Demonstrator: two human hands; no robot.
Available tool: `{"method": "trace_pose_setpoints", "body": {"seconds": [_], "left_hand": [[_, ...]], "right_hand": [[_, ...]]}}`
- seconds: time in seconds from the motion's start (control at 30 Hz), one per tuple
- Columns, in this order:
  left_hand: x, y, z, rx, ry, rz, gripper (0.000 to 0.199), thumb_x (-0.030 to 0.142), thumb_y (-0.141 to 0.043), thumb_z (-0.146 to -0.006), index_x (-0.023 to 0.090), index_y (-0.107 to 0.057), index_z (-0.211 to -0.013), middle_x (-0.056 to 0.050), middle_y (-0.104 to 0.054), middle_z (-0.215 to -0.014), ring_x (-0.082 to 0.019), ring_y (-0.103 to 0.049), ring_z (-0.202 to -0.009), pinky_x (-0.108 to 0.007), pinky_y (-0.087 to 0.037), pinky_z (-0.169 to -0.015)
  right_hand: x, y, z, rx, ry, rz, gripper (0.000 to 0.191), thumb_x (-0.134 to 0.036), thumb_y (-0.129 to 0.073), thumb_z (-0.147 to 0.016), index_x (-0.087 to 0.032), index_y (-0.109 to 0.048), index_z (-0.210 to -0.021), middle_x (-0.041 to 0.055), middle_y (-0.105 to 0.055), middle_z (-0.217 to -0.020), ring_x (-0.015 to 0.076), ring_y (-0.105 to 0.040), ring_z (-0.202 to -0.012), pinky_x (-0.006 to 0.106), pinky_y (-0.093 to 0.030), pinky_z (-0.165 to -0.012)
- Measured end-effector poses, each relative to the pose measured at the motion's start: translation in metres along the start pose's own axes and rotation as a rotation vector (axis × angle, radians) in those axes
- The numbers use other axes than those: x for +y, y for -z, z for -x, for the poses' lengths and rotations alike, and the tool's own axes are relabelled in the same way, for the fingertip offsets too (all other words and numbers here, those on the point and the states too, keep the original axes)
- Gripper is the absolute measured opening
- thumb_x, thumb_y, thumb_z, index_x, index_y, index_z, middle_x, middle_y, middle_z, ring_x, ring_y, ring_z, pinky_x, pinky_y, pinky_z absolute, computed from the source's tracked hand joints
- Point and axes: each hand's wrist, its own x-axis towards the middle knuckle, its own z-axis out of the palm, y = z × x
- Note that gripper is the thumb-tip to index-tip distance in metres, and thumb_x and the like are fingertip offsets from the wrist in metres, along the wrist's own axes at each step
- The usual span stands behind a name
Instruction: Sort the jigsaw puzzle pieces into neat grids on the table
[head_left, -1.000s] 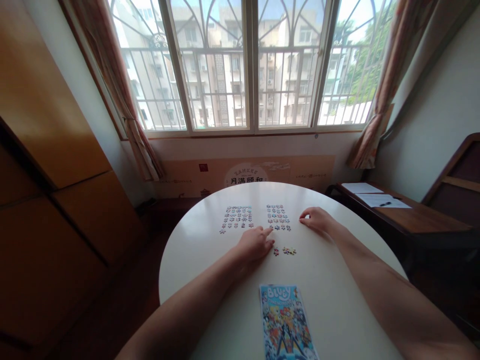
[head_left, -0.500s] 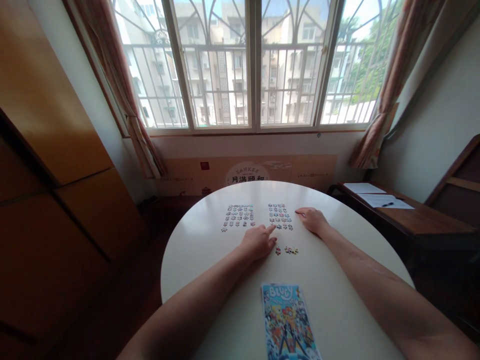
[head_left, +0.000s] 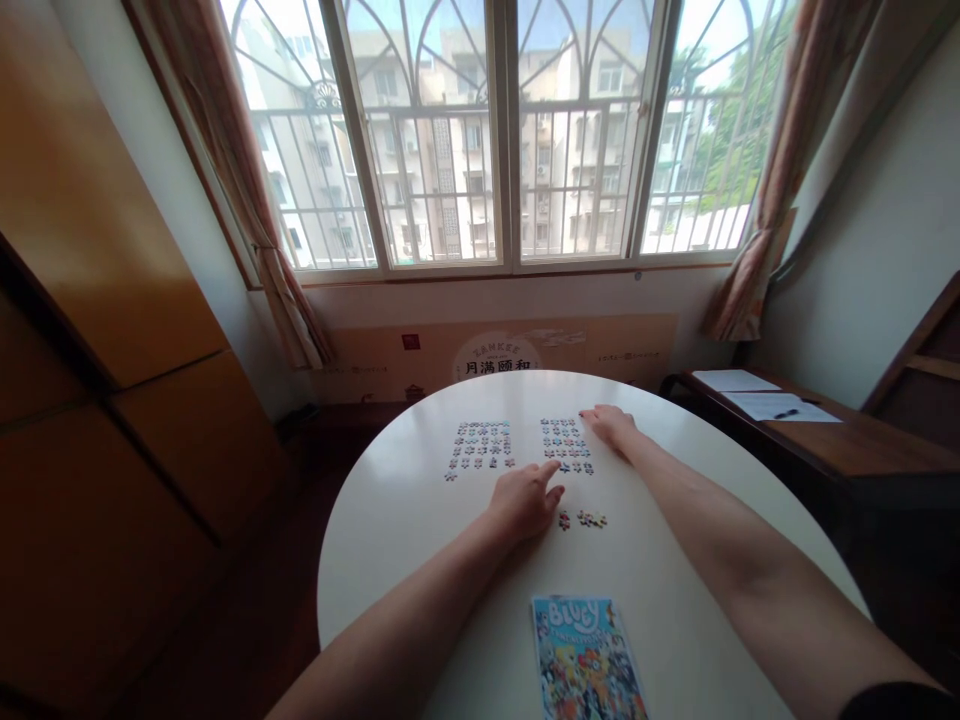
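Small jigsaw pieces lie on a round white table in a left block and a right block of loose rows. My left hand points with its index finger at the bottom row of the right block, fingertip at or just over a piece. Its other fingers are curled and the thumb is held apart, with no piece visible in it. At the top right corner of that block is my right hand, fingers stretched toward the pieces. Whether its fingertips touch one is too small to tell.
Nearer me lie a single piece and a small joined cluster. A colourful picture sheet marked "Bluey" lies close to me. To the right, a wooden side table bears papers and a pen.
My right hand has shifted up and left, from beside the right block to its top corner. My left hand stays pointing at the bottom row. The view has tilted slightly up.
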Motion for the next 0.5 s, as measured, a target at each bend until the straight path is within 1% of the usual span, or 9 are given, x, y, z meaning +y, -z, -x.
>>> {"method": "trace_pose_setpoints", "body": {"seconds": [0.13,0.17,0.23,0.33,0.4,0.43,0.5], "left_hand": [[0.001,-0.002,-0.001,0.022,0.011,0.017,0.044,0.043,-0.044,-0.096,0.027,-0.052,-0.136,-0.008,-0.068,-0.118,-0.026,-0.065,-0.101,-0.037,-0.049,-0.086],[0.001,-0.002,-0.001,0.026,0.012,0.022,0.044,0.043,-0.043,-0.096,0.027,-0.053,-0.135,-0.008,-0.068,-0.117,-0.026,-0.066,-0.101,-0.037,-0.049,-0.086],[0.002,-0.003,-0.002,0.040,0.021,0.043,0.043,0.044,-0.043,-0.096,0.026,-0.055,-0.133,-0.008,-0.069,-0.116,-0.025,-0.066,-0.101,-0.036,-0.049,-0.087],[0.004,-0.003,-0.003,0.072,0.037,0.097,0.040,0.042,-0.041,-0.097,0.025,-0.058,-0.129,-0.006,-0.070,-0.116,-0.024,-0.066,-0.101,-0.036,-0.050,-0.088],[0.004,-0.004,-0.003,0.095,0.037,0.126,0.038,0.041,-0.041,-0.097,0.025,-0.059,-0.126,-0.006,-0.070,-0.117,-0.024,-0.066,-0.101,-0.036,-0.050,-0.088],[0.004,-0.005,-0.003,0.104,0.033,0.135,0.038,0.041,-0.040,-0.097,0.025,-0.059,-0.126,-0.005,-0.070,-0.117,-0.024,-0.066,-0.101,-0.036,-0.050,-0.088],[0.003,-0.006,-0.003,0.110,0.025,0.146,0.037,0.041,-0.040,-0.096,0.026,-0.059,-0.125,-0.005,-0.070,-0.117,-0.024,-0.066,-0.101,-0.036,-0.051,-0.088]], "right_hand": [[-0.016,-0.002,-0.021,-0.064,-0.024,-0.019,0.059,-0.052,-0.018,-0.098,-0.031,-0.057,-0.136,0.0089,-0.036,-0.155,0.0371,-0.020,-0.145,0.068,-0.014,-0.110],[-0.021,-0.002,-0.025,-0.079,-0.018,-0.025,0.060,-0.053,-0.015,-0.098,-0.031,-0.058,-0.135,0.0088,-0.033,-0.156,0.0371,-0.017,-0.146,0.070,-0.011,-0.109],[-0.032,-0.001,-0.032,-0.107,0.011,-0.035,0.062,-0.054,-0.013,-0.099,-0.032,-0.063,-0.129,0.0081,-0.032,-0.157,0.0362,-0.015,-0.146,0.071,-0.007,-0.109],[-0.050,-0.002,-0.040,-0.137,0.077,-0.055,0.064,-0.055,-0.013,-0.099,-0.032,-0.069,-0.119,0.0071,-0.038,-0.154,0.0353,-0.018,-0.145,0.069,-0.008,-0.109],[-0.061,-0.004,-0.044,-0.147,0.123,-0.074,0.064,-0.055,-0.014,-0.099,-0.030,-0.071,-0.114,0.0079,-0.044,-0.149,0.0354,-0.024,-0.143,0.068,-0.011,-0.110],[-0.066,-0.006,-0.046,-0.154,0.150,-0.086,0.064,-0.056,-0.016,-0.099,-0.029,-0.072,-0.113,0.0085,-0.048,-0.146,0.0347,-0.029,-0.140,0.064,-0.014,-0.111],[-0.071,-0.010,-0.050,-0.170,0.211,-0.123,0.064,-0.058,-0.019,-0.098,-0.024,-0.072,-0.113,0.0097,-0.055,-0.139,0.0313,-0.042,-0.131,0.054,-0.027,-0.111]]}}
